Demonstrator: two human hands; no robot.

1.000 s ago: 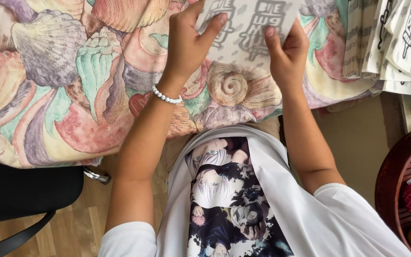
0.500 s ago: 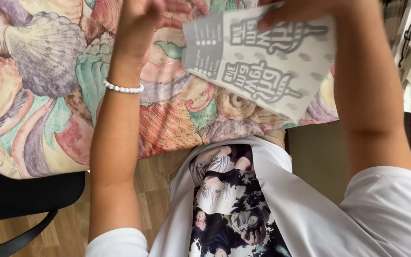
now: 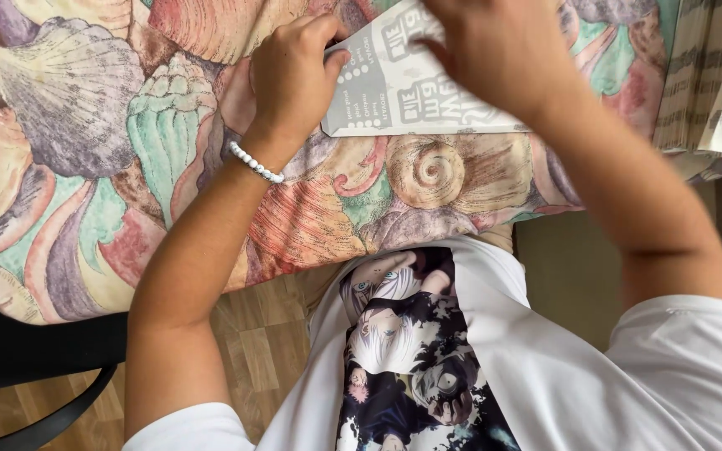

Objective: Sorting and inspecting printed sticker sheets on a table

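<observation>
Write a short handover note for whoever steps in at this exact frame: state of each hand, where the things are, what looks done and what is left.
Left hand: fingers curled, pinching the left edge of the flat grey-and-white printed paper packet; white bead bracelet on that wrist.
Right hand: lies over the packet's upper right, covering it; its grip is hidden.
Packet: lies on the seashell-patterned cloth covering the table.
Right edge: stack of similar printed sheets.
Done: packet is down on the cloth under both hands.
Left: whether it is opened or folded cannot be told; both hands are on it.
</observation>
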